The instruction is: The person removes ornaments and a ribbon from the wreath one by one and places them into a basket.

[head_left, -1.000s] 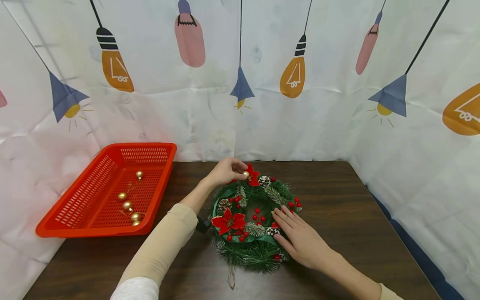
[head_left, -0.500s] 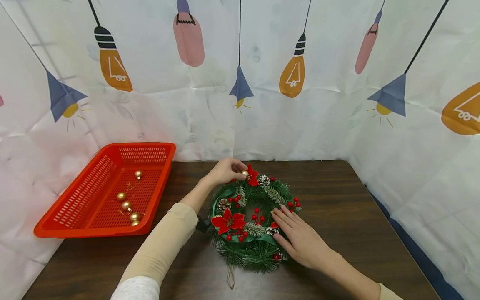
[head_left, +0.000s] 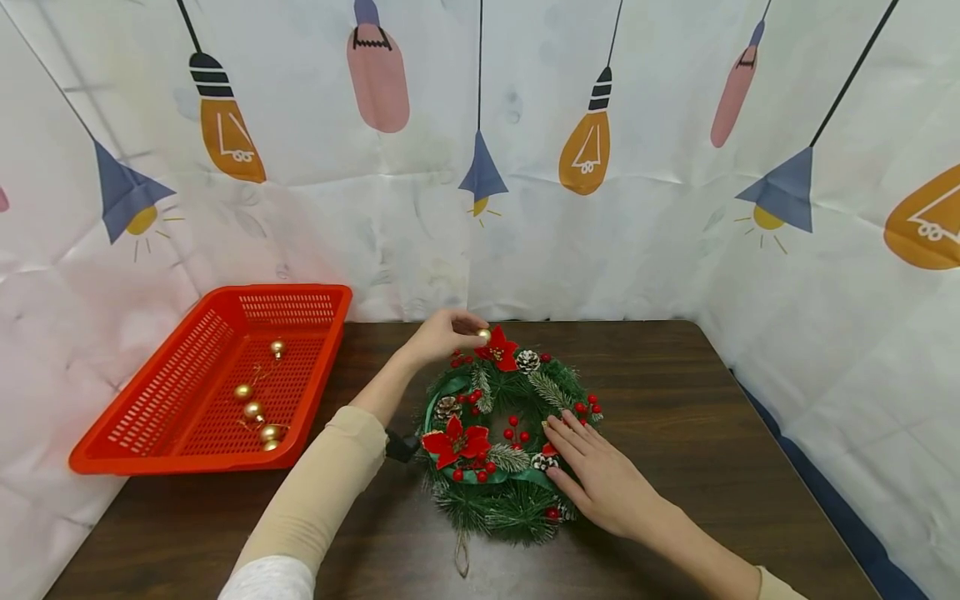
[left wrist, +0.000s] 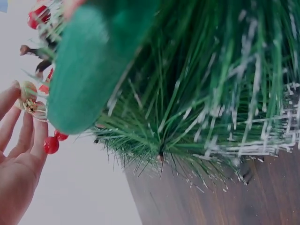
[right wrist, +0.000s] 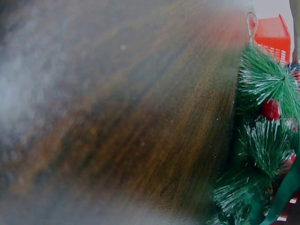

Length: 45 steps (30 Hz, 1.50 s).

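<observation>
A green Christmas wreath (head_left: 510,508) lies on the dark wooden table, dressed with red poinsettias, berries, pine cones and green ribbon. At its far edge my left hand (head_left: 442,335) pinches a small gold ball ornament (head_left: 483,335) between thumb and fingers, just left of the upper poinsettia (head_left: 498,350). The left wrist view shows the gold ball (left wrist: 28,90) at the fingertips, its metal cap toward the palm, beside red berries (left wrist: 51,145). My right hand (head_left: 596,479) rests with straight fingers on the wreath's right side, by a frosted pine cone (head_left: 544,461).
An orange-red plastic basket (head_left: 315,400) stands on the left of the table (head_left: 712,467), with several gold balls (head_left: 253,411) inside. A twine loop (head_left: 461,556) sticks out at the wreath's near side. Behind hangs a white curtain (head_left: 420,242) printed with lamps.
My left hand has shifted slightly left and away from me with the gold ball, off the front of the upper poinsettia. The right hand stays where it was.
</observation>
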Each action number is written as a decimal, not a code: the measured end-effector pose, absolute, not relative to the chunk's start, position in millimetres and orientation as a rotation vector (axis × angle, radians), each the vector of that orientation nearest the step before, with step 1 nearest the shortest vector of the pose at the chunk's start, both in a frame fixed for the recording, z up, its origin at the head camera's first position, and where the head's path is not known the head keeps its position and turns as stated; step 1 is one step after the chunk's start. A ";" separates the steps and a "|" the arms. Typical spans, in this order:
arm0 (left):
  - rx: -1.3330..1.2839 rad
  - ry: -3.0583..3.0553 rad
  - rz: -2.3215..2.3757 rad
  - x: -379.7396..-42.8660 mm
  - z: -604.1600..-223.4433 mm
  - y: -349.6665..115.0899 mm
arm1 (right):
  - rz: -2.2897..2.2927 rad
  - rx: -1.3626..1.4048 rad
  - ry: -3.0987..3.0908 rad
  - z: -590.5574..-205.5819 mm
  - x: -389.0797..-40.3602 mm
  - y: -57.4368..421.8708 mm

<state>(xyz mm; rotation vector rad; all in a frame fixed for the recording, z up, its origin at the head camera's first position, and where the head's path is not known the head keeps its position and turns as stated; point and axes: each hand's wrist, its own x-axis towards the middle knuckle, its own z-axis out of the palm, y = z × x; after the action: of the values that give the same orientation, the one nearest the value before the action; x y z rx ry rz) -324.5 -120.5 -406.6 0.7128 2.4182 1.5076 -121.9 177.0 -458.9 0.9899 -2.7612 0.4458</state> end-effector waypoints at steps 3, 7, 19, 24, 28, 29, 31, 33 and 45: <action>0.723 2.395 1.538 -323.4 -404.6 -123.9 | 0.443 0.991 -2.763 -459.0 -122.0 176.9; 0.732 2.391 1.551 -321.4 -402.7 -127.8 | 0.442 0.991 -2.766 -459.0 -121.7 176.6; 0.695 2.400 1.593 -318.2 -403.0 -137.8 | 0.440 0.984 -2.753 -460.4 -121.6 177.0; 0.645 2.409 1.607 -316.7 -403.0 -144.4 | 0.443 0.983 -2.741 -460.5 -122.1 176.9; 0.631 2.398 1.639 -316.6 -403.8 -149.9 | 0.439 0.986 -2.731 -460.8 -122.3 176.5; 0.628 2.391 1.648 -316.7 -404.3 -151.0 | 0.439 0.987 -2.730 -461.0 -122.4 176.4; 0.623 2.376 1.669 -317.3 -405.5 -153.5 | 0.439 0.989 -2.732 -460.7 -122.5 176.2; 0.620 2.355 1.691 -317.4 -406.6 -155.9 | 0.438 0.990 -2.737 -460.5 -122.8 176.0; 0.600 2.366 1.759 -312.6 -414.7 -169.4 | 0.436 0.980 -2.765 -460.9 -122.7 174.7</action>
<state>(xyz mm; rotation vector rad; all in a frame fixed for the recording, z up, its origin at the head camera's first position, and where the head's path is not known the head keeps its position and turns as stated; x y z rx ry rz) -312.6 -169.4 -414.7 0.5997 2.3662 1.7594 -122.7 174.7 -460.9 0.9800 -2.7645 0.4363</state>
